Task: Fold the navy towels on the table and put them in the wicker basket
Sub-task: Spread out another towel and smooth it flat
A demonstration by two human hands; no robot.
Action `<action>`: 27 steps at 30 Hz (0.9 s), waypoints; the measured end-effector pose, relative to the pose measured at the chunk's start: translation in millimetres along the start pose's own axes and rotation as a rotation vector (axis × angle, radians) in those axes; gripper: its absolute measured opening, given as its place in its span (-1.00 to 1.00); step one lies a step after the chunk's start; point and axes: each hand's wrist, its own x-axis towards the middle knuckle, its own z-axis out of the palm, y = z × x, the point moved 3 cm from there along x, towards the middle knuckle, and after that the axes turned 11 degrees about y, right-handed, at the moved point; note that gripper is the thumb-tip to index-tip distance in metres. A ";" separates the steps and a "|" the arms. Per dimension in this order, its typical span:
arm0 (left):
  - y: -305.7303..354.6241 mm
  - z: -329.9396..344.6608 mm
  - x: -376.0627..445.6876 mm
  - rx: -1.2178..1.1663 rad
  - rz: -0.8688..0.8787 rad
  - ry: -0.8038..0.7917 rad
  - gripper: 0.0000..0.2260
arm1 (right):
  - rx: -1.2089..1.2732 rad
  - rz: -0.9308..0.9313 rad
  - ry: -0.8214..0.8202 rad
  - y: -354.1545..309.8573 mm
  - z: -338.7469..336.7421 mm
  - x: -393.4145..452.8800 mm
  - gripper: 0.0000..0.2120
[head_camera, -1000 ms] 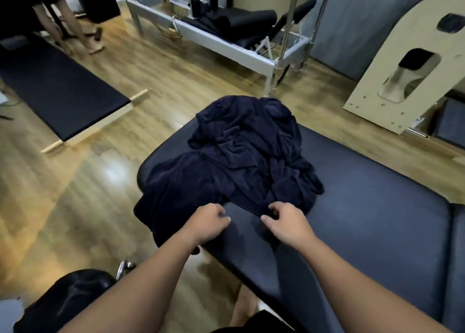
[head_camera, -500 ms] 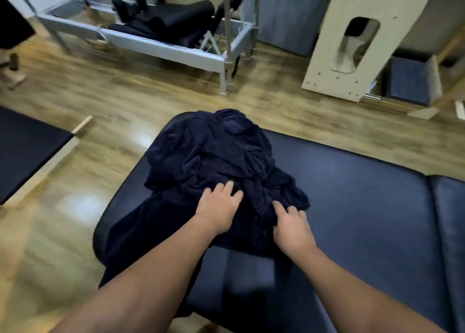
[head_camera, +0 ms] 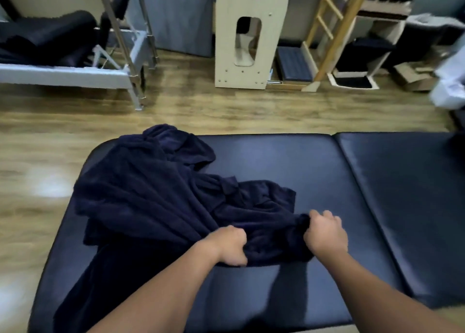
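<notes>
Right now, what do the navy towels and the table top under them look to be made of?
Navy towels: soft fuzzy cloth, likely terry or fleece; matte nap, limp folds. Table: padded top in smooth dark vinyl or leather-like cover; it shows sheen and a seam between cushions.

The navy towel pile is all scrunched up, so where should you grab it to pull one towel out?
Probably the near edge, coming from the person's own side. There the navy towels bunch into a thin ridge that fingers can wrap around. The left hand and right hand already grip it there, set apart. The far heap looks too thick and tangled.
</notes>
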 end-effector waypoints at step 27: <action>83.2 -59.1 136.9 -0.070 0.028 0.420 -0.82 | 0.009 0.274 -0.039 113.2 19.5 -60.8 -0.75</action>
